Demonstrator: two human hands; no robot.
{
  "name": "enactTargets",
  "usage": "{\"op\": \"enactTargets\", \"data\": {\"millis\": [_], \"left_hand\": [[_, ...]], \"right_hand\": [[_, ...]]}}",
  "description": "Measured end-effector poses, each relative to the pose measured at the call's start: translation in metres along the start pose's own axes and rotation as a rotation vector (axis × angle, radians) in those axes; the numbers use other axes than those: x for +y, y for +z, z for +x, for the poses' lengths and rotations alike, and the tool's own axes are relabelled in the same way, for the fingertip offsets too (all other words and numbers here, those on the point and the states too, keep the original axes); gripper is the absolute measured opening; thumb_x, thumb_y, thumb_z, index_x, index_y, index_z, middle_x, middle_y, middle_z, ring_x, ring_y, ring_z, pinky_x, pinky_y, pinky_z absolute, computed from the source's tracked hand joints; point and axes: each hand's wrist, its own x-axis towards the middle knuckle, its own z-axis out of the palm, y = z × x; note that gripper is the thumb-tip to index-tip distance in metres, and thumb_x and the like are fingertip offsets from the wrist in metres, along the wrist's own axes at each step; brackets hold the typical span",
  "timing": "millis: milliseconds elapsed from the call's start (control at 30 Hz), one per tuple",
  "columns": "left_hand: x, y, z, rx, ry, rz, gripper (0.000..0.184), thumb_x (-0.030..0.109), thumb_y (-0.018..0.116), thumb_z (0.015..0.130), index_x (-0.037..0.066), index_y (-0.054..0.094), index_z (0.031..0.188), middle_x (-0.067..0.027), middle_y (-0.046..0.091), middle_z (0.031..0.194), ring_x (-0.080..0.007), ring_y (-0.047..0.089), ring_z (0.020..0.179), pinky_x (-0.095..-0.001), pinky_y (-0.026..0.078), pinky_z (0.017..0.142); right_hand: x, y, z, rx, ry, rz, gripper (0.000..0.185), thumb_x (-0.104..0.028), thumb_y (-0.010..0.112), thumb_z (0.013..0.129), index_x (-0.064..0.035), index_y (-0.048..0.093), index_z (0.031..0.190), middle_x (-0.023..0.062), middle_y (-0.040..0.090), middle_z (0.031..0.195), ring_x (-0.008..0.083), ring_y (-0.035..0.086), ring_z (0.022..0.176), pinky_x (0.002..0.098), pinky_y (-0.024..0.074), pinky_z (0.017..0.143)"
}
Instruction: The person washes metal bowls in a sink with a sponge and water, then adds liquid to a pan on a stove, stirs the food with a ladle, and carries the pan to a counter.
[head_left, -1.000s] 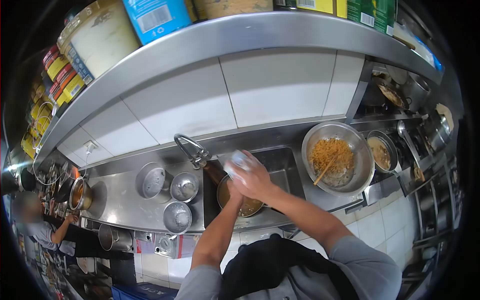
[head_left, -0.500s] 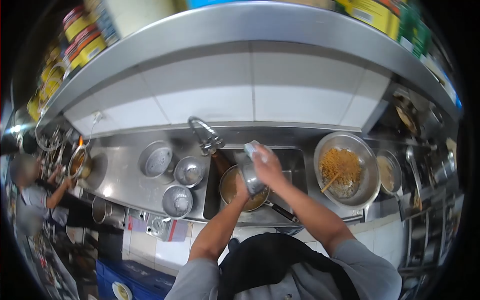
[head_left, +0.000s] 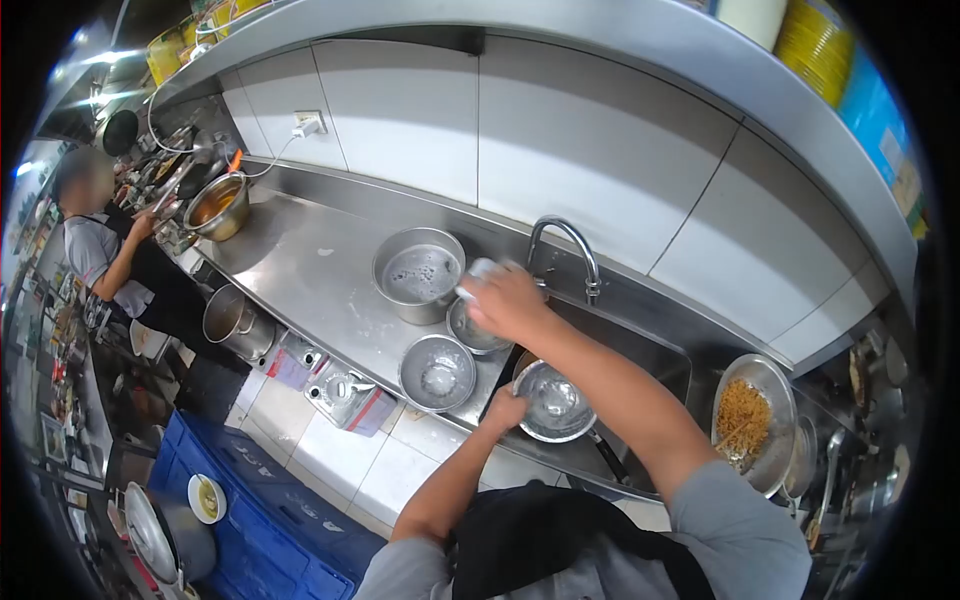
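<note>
My left hand [head_left: 506,408] grips the rim of a metal bowl [head_left: 555,402], which is held over the sink [head_left: 650,362] with its inside facing up. Under that bowl, a pan in the sink is mostly hidden; its dark handle [head_left: 608,456] sticks out. My right hand [head_left: 503,298] is closed on a whitish cloth or sponge [head_left: 481,270], above a small metal bowl [head_left: 468,330]. A larger metal pot [head_left: 420,270] stands just left of it. Another small bowl [head_left: 437,374] sits nearer the counter's front edge.
The curved faucet [head_left: 565,225] rises behind the sink. At the right is a large bowl of orange-brown food [head_left: 744,420]. A co-worker [head_left: 105,240] stands at the far left by a pot [head_left: 217,207]. Below lie a blue bin [head_left: 250,500] and a metal tin [head_left: 345,397].
The view has turned left. My right hand has moved away from the bowl with the cloth or sponge, toward the bowls on the counter. My left hand keeps the bowl, now tilted open upward.
</note>
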Motion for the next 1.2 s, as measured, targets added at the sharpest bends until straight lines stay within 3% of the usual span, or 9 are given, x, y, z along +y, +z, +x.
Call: {"op": "enactTargets", "data": {"millis": [367, 467, 600, 667, 767, 833, 933, 1067, 1200], "left_hand": [[-0.001, -0.009, 0.010, -0.007, -0.059, 0.096, 0.045, 0.012, 0.051, 0.075, -0.004, 0.061, 0.116, -0.0260, 0.066, 0.109, -0.0354, 0.063, 0.108, -0.0386, 0.047, 0.094], [-0.011, -0.006, 0.027, 0.050, -0.020, 0.139, 0.045, 0.010, 0.049, 0.075, -0.002, 0.061, 0.117, -0.0256, 0.065, 0.110, -0.0362, 0.062, 0.109, -0.0388, 0.046, 0.095], [0.015, -0.003, 0.027, -0.026, 0.045, 0.237, 0.044, 0.010, 0.048, 0.076, 0.001, 0.062, 0.116, -0.0288, 0.064, 0.108, -0.0412, 0.061, 0.107, -0.0419, 0.046, 0.095], [0.031, 0.008, 0.037, -0.014, 0.075, 0.398, 0.045, 0.014, 0.048, 0.076, 0.003, 0.061, 0.118, -0.0300, 0.063, 0.110, -0.0432, 0.059, 0.108, -0.0442, 0.045, 0.096], [0.051, 0.034, 0.061, -0.025, 0.191, 0.636, 0.045, 0.015, 0.049, 0.079, 0.005, 0.060, 0.122, -0.0300, 0.061, 0.112, -0.0433, 0.058, 0.110, -0.0465, 0.045, 0.097], [0.078, 0.049, 0.062, -0.090, 0.444, 0.576, 0.039, 0.012, 0.049, 0.083, 0.009, 0.061, 0.120, -0.0249, 0.064, 0.109, -0.0414, 0.060, 0.104, -0.0478, 0.048, 0.089], [0.110, 0.071, 0.088, -0.200, 0.526, 0.905, 0.032, 0.018, 0.053, 0.083, 0.009, 0.064, 0.112, -0.0217, 0.067, 0.103, -0.0394, 0.063, 0.097, -0.0476, 0.050, 0.084], [0.132, 0.086, 0.119, -0.375, 0.716, 1.225, 0.031, 0.021, 0.056, 0.083, 0.009, 0.064, 0.110, -0.0205, 0.066, 0.104, -0.0376, 0.064, 0.096, -0.0459, 0.050, 0.085], [0.144, 0.098, 0.129, -0.494, 0.640, 1.294, 0.031, 0.021, 0.056, 0.084, 0.009, 0.064, 0.111, -0.0183, 0.065, 0.109, -0.0351, 0.063, 0.099, -0.0443, 0.049, 0.088]], "right_hand": [[0.116, 0.086, -0.031, 0.584, 0.913, 0.587, 0.038, -0.032, 0.049, 0.094, 0.0012, 0.060, 0.079, 0.0154, 0.061, 0.071, 0.0259, 0.059, 0.067, 0.0399, 0.0447, 0.065], [0.135, 0.102, -0.063, 0.041, 0.970, 1.345, 0.044, -0.041, 0.052, 0.093, -0.0002, 0.062, 0.082, 0.0077, 0.056, 0.068, 0.0179, 0.056, 0.064, 0.0352, 0.0477, 0.056], [0.083, 0.064, -0.107, -0.389, 1.098, 0.908, 0.042, -0.041, 0.056, 0.092, 0.0001, 0.060, 0.085, 0.0066, 0.052, 0.070, 0.0174, 0.053, 0.058, 0.0372, 0.0520, 0.054], [0.086, 0.079, -0.132, 0.216, 1.391, 1.395, 0.036, -0.035, 0.056, 0.092, 0.0017, 0.058, 0.093, 0.0071, 0.050, 0.069, 0.0129, 0.041, 0.046, 0.0399, 0.0546, 0.054], [0.108, 0.094, -0.151, 0.505, 1.404, 1.739, 0.036, -0.033, 0.058, 0.092, 0.0014, 0.055, 0.103, 0.0044, 0.046, 0.066, 0.0112, 0.039, 0.047, 0.0442, 0.0568, 0.057], [0.101, 0.070, -0.146, 0.572, 1.424, 1.713, 0.030, -0.029, 0.057, 0.091, 0.0002, 0.060, 0.097, 0.0036, 0.047, 0.062, 0.0143, 0.045, 0.050, 0.0424, 0.0554, 0.061], [0.089, 0.026, -0.147, 0.120, 0.952, 0.648, 0.024, -0.027, 0.057, 0.089, -0.0045, 0.066, 0.086, 0.0126, 0.064, 0.073, 0.0271, 0.060, 0.061, 0.0405, 0.0506, 0.066], [0.058, 0.011, -0.158, 0.187, 0.417, 0.378, 0.023, -0.030, 0.056, 0.088, -0.0109, 0.067, 0.089, 0.0122, 0.068, 0.087, 0.0384, 0.063, 0.084, 0.0438, 0.0489, 0.081], [0.077, 0.022, -0.160, 0.076, 0.795, 0.436, 0.036, -0.038, 0.042, 0.096, -0.0131, 0.068, 0.092, 0.0140, 0.069, 0.092, 0.0351, 0.062, 0.098, 0.0498, 0.0395, 0.099]]}}
